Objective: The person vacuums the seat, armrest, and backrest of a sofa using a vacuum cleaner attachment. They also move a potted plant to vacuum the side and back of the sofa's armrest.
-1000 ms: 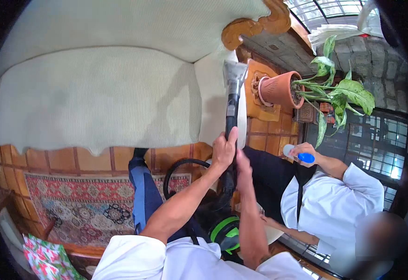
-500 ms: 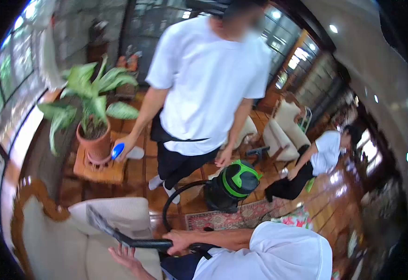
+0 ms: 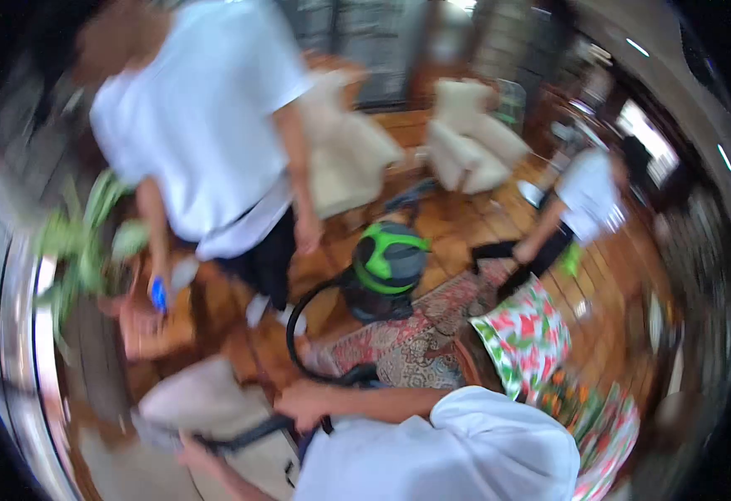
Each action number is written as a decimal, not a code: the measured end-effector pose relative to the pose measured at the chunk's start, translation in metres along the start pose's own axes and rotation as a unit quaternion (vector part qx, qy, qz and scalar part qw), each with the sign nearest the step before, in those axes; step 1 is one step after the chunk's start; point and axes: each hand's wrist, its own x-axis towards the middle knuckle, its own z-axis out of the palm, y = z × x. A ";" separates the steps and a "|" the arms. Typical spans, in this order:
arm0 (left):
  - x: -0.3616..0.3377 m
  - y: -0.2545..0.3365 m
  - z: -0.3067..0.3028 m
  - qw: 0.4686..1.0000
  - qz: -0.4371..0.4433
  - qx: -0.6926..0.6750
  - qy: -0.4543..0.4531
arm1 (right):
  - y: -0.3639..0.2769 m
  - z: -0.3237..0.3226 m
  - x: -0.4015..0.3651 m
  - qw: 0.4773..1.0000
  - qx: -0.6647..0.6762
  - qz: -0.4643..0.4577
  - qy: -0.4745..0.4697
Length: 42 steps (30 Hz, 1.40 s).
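My right hand (image 3: 303,405) is wrapped around the black vacuum wand (image 3: 257,432), close in front of my white shirt. Farther along toward the head, my left hand (image 3: 201,457) crosses the wand with its fingers over it, blurred by motion. The pale nozzle (image 3: 155,430) at the wand's end lies over a cream sofa (image 3: 119,459), beside a light cushion (image 3: 194,397). From the wand area a black hose (image 3: 293,334) curves up to the green and black vacuum cleaner (image 3: 386,263), which stands on the floor.
A person (image 3: 203,125) in a white shirt stands at left with a blue object (image 3: 159,294) in hand, by a potted plant (image 3: 90,234). Another person (image 3: 587,196) bends at right. Also around are cream armchairs (image 3: 470,138), a patterned rug (image 3: 399,334) and a floral cloth (image 3: 533,334).
My view has swung to the right, so the standing person and the vacuum cleaner sit farther left. My left hand, spread below the wand before, now lies across it. The floral cloth shows more.
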 end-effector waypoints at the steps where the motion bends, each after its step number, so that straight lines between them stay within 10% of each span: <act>1: -0.008 -0.010 0.000 0.999 0.014 -0.020 -0.027 | 0.015 -0.002 -0.002 1.000 0.017 -0.009 -0.010; 6: -0.017 -0.097 -0.008 0.987 0.060 0.078 0.128 | 0.057 -0.041 -0.027 0.999 -0.038 -0.030 0.025; 7: -0.063 -0.048 -0.001 0.978 -0.068 0.164 0.112 | 0.067 -0.039 -0.033 0.998 -0.047 -0.035 0.013; 13: -0.063 -0.046 0.010 0.941 -0.131 0.166 0.266 | 0.077 -0.071 0.018 0.979 -0.153 -0.107 -0.084; 17: -0.107 -0.065 0.022 0.859 0.117 0.291 0.405 | 0.099 -0.073 0.007 0.973 -0.151 -0.167 -0.055; 31: 0.219 -0.015 -0.036 0.911 0.034 0.327 0.250 | -0.023 -0.031 0.244 0.979 -0.167 -0.090 -0.074; 42: 0.303 -0.054 -0.040 0.899 -0.016 0.397 0.184 | -0.046 -0.025 0.310 0.967 -0.215 -0.009 -0.138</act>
